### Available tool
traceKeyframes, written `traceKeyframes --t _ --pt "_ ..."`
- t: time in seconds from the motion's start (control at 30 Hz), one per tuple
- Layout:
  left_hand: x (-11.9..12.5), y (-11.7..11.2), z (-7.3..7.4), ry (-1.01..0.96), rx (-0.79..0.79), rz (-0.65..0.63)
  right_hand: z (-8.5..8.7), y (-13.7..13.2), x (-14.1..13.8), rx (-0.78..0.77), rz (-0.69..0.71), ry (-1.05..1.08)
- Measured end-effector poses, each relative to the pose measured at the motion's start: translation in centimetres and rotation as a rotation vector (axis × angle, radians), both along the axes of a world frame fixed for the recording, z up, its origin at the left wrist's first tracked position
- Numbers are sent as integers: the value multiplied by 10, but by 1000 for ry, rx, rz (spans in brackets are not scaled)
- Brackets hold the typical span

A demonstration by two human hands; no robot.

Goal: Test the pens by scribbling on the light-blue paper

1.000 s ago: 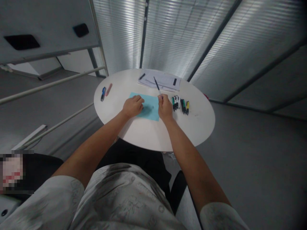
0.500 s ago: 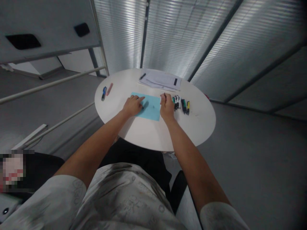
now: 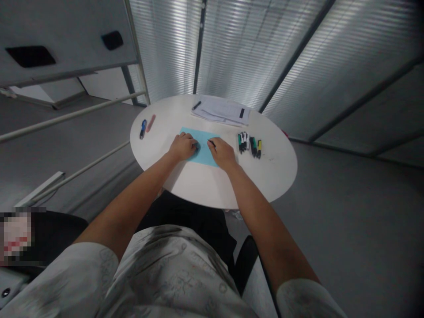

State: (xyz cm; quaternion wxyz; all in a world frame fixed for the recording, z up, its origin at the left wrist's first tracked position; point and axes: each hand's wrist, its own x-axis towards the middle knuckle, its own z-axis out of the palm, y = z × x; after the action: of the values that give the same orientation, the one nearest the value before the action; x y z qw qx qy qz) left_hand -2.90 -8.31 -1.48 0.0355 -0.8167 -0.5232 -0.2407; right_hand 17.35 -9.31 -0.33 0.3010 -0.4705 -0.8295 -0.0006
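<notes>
Turquoise paper point(image 3: 207, 154) lies flat, seemingly one thin unfolded sheet.

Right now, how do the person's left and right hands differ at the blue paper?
The left hand shows nothing held, while the right hand grips a black pen. The left hand sits at the left side of the blue paper, and the right hand at its right side. The pen's tip points left, toward the left hand. Both hands are bare and lie over the paper on the white table.
</notes>
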Motion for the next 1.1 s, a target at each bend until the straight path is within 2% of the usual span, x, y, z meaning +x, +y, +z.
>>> traceKeyframes --t 0.2,0.43,0.53,0.73,0.9,1.1 --pt "-7 9 -6 -91 -13 -8 -2 2 2 -42 -4 -133" --pt "-14 16 -7 -274 -14 54 -2 4 3 -66 -6 -165" --pt "-12 10 -3 -220 3 5 -4 5 3 -68 -2 -166" --pt "-6 3 0 -59 16 -222 -5 6 4 -75 -8 -160" --pt "-7 8 -3 -98 -3 -236 -6 5 4 -83 -6 -149" --pt "-8 10 -4 -196 -47 -182 -5 5 3 -84 -4 -135"
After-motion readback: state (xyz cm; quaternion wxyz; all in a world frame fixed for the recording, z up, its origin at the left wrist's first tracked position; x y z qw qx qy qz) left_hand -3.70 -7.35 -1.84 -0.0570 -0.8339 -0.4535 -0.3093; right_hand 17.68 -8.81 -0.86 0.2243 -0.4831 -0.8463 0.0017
